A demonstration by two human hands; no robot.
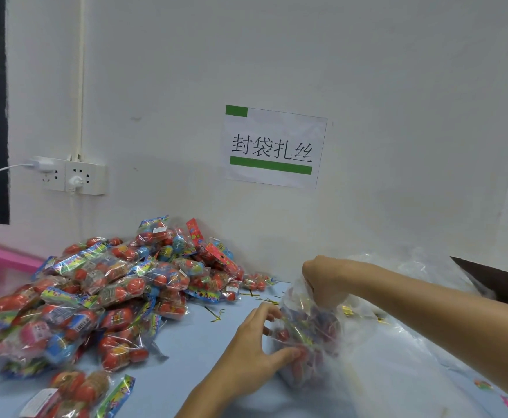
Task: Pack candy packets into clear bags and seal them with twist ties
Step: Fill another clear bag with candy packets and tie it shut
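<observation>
The step in hand looked like the end of filling and the start of closing: a crinkled clear plastic bag [307, 336], already holding several red and blue candy packets, stood on the pale blue desk [192, 342] between the two hands. It sat right of centre, well apart from the big loose heap of red, blue and green candy packets [102, 294] piled at the left against the white wall.

The right hand [322, 279] was above the bag with its fingers curled down, gripping the gathered top of the plastic, which rose in a bunch to its knuckles. The left hand [257, 339] lay against the bag's left side, thumb low and fingertips higher, spread round the bulge and pressing it in; it seemed to steady the load and not to pinch anything, though the film hid part of the contact.

Thin gold twist ties [216, 315] lay scattered on the desk just behind and left of the bag, with more to its right. A judgement only: the next move would call for twisting the neck tight with the right hand while the left let go of the side to pick up one tie, then winding it round the neck. The slippery film could slacken if the upper grip eased.

More clear plastic [397, 351] lay flat under the right forearm.
</observation>
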